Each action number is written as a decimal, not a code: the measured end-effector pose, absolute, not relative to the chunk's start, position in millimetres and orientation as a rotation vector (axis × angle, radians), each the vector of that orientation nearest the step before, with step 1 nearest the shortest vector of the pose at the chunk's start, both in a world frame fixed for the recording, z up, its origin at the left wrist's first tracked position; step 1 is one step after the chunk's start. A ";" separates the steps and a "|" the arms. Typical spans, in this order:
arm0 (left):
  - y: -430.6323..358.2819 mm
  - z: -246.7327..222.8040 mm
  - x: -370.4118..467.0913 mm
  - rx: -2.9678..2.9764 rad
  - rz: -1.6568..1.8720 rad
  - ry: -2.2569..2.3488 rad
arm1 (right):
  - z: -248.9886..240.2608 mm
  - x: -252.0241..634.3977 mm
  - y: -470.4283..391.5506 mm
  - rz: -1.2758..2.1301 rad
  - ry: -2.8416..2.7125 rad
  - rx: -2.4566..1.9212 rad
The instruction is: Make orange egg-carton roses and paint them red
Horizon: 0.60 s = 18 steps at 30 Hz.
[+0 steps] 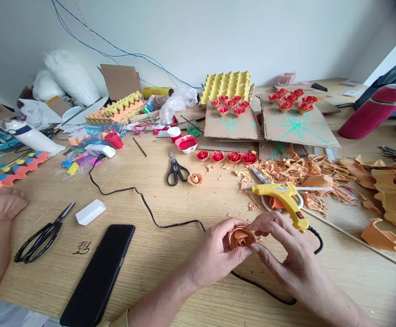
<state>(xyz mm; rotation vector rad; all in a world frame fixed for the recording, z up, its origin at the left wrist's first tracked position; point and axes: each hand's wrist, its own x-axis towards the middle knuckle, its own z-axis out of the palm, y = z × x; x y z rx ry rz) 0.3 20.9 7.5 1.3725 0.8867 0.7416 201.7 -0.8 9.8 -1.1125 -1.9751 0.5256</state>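
- Left grip (214, 252) is curled snugly round an orange rose (241, 238), just front-left of the yellow glue gun (282, 196)
- Right grip (292, 254) is pretty much pinched on its edge
- Orange scraps (293, 170) litter the counter (170, 206) behind the gun

pale plain wall (170, 27), blue cables (129, 53), light wood-grain table (163, 204)

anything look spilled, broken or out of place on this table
Mostly just mess: torn orange scraps lie strewn over the table's right side, and the yellow glue gun lies flat beside them rather than propped up. I see no spill around the red paint dish.
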 end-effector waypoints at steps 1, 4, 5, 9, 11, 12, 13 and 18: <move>20.2 8.5 0.5 1.378 0.736 0.880 | 9.8 200.4 -0.6 0.532 -1.957 -1.098; 18.2 13.3 1.0 1.364 0.736 0.832 | 10.4 196.8 -0.9 0.550 -1.921 -1.065; 17.9 14.7 1.1 1.356 0.737 0.813 | 11.0 195.7 -1.1 0.560 -1.913 -1.060; 20.3 12.2 -0.9 1.378 0.723 0.831 | 14.1 191.6 -1.3 0.599 -1.872 -1.059; 23.4 5.5 -3.3 1.403 0.739 0.849 | 15.3 190.0 -0.5 0.579 -1.868 -1.040; 25.1 1.5 -4.6 1.419 0.719 0.853 | 15.5 189.4 -0.1 0.566 -1.863 -1.023; 26.6 -2.5 -6.0 1.430 0.721 0.849 | 15.6 189.0 0.3 0.563 -1.864 -1.010; 28.0 -14.7 -9.5 1.461 0.759 0.911 | 13.6 188.1 1.6 0.585 -1.845 -0.992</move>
